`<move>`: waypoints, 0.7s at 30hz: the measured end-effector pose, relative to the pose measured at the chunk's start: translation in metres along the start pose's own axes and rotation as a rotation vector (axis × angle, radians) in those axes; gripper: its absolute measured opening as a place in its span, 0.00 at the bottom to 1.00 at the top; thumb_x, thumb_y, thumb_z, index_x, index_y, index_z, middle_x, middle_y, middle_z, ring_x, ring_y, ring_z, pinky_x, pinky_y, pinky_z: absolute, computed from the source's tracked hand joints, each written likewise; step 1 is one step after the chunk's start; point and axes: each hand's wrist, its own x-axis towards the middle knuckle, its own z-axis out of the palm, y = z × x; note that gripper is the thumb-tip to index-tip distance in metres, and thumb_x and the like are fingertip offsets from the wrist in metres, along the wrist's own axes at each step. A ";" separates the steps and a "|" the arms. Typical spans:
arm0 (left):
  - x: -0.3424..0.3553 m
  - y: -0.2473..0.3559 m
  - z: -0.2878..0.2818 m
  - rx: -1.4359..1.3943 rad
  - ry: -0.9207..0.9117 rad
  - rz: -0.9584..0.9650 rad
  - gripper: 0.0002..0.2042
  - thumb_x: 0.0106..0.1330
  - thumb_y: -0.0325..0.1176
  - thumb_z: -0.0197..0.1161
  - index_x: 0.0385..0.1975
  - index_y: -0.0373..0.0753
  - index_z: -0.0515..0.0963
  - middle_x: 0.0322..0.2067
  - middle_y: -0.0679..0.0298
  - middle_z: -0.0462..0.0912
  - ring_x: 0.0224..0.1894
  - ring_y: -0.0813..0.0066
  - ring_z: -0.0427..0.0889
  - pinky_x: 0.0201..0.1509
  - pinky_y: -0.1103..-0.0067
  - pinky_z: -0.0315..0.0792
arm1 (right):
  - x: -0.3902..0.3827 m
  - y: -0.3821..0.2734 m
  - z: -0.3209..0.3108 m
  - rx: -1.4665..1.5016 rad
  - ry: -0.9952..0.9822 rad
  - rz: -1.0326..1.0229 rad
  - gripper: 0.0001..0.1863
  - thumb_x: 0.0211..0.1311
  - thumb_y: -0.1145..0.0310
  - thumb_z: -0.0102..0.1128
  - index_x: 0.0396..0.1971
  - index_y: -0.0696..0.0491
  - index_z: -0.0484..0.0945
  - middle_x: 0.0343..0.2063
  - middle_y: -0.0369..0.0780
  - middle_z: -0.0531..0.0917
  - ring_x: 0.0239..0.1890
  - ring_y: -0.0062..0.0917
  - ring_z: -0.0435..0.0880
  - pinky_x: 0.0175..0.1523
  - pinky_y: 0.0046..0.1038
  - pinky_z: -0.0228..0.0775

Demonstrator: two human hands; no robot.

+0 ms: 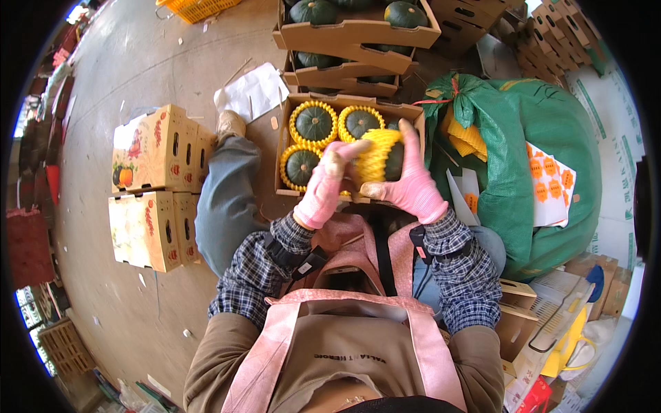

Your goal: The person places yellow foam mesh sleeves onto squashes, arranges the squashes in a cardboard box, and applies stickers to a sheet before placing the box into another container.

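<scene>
Both my hands wear pink gloves and hold a dark green squash [395, 162] half covered by a yellow foam net sleeve [376, 153]. My left hand [323, 184] grips the net's left side. My right hand [412, 180] cups the squash from the right. Just beyond them lies an open cardboard box [348, 103] with three netted green squashes [314, 124] inside.
Stacked open boxes of squashes [354, 31] stand behind. A big green sack [537, 158] with yellow nets sits to the right, with an orange sticker sheet [551, 182] on it. Closed printed cartons [155, 182] lie to the left. My knee [224, 199] rests beside the box.
</scene>
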 end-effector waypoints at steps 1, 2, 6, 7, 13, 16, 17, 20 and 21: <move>0.000 0.006 0.008 -0.131 -0.087 -0.040 0.31 0.71 0.58 0.35 0.56 0.37 0.69 0.38 0.65 0.67 0.33 0.80 0.74 0.31 0.84 0.72 | -0.001 -0.004 -0.005 0.237 -0.005 0.023 0.59 0.31 0.60 0.81 0.64 0.54 0.51 0.52 0.46 0.69 0.53 0.34 0.72 0.58 0.31 0.66; 0.005 0.011 0.010 -0.268 -0.114 -0.144 0.28 0.71 0.55 0.41 0.56 0.37 0.69 0.37 0.66 0.69 0.30 0.79 0.74 0.31 0.83 0.72 | 0.005 -0.004 -0.013 0.328 -0.011 0.039 0.54 0.31 0.67 0.79 0.62 0.54 0.55 0.50 0.43 0.69 0.52 0.30 0.71 0.58 0.29 0.66; 0.028 -0.017 0.008 1.007 0.128 0.072 0.29 0.53 0.43 0.65 0.55 0.42 0.67 0.46 0.53 0.74 0.50 0.59 0.74 0.52 0.71 0.68 | 0.009 -0.003 -0.029 -0.115 0.270 -0.184 0.42 0.31 0.70 0.75 0.52 0.57 0.63 0.46 0.43 0.70 0.48 0.29 0.72 0.56 0.29 0.66; 0.025 -0.028 0.014 1.177 0.124 0.073 0.33 0.48 0.46 0.67 0.57 0.44 0.66 0.50 0.54 0.71 0.55 0.56 0.68 0.56 0.63 0.63 | 0.007 0.003 -0.026 -0.207 0.276 -0.216 0.43 0.30 0.69 0.75 0.52 0.56 0.63 0.47 0.43 0.69 0.48 0.31 0.73 0.56 0.30 0.66; 0.018 -0.046 0.023 1.378 0.156 0.017 0.41 0.35 0.45 0.72 0.57 0.51 0.65 0.61 0.53 0.61 0.64 0.45 0.55 0.64 0.47 0.44 | -0.003 0.030 -0.038 -0.595 -0.168 0.087 0.46 0.23 0.60 0.77 0.52 0.41 0.66 0.46 0.40 0.74 0.51 0.36 0.75 0.57 0.36 0.65; 0.011 -0.050 0.020 1.364 0.195 0.036 0.39 0.33 0.43 0.72 0.54 0.50 0.67 0.60 0.53 0.61 0.63 0.46 0.56 0.64 0.47 0.44 | 0.008 0.015 -0.038 -0.760 -0.358 0.251 0.45 0.26 0.53 0.74 0.55 0.37 0.66 0.49 0.41 0.73 0.53 0.36 0.74 0.58 0.40 0.62; 0.010 -0.051 0.017 1.347 0.190 0.036 0.38 0.33 0.42 0.71 0.52 0.50 0.67 0.60 0.53 0.61 0.63 0.46 0.56 0.65 0.48 0.43 | 0.014 0.005 -0.034 -0.863 -0.416 0.359 0.45 0.28 0.50 0.72 0.56 0.35 0.65 0.50 0.41 0.73 0.54 0.36 0.74 0.59 0.44 0.59; 0.003 -0.051 0.013 1.340 0.235 0.028 0.39 0.31 0.41 0.72 0.51 0.44 0.65 0.59 0.50 0.60 0.64 0.47 0.55 0.67 0.53 0.43 | 0.022 -0.002 -0.026 -0.959 -0.455 0.507 0.46 0.31 0.48 0.71 0.58 0.34 0.63 0.52 0.41 0.72 0.55 0.36 0.73 0.60 0.45 0.56; 0.002 -0.053 0.012 1.344 0.239 0.012 0.39 0.31 0.40 0.73 0.51 0.42 0.65 0.59 0.48 0.59 0.64 0.46 0.54 0.68 0.54 0.42 | 0.023 0.000 -0.024 -0.953 -0.431 0.526 0.46 0.32 0.48 0.70 0.59 0.35 0.62 0.52 0.43 0.71 0.55 0.38 0.73 0.60 0.47 0.56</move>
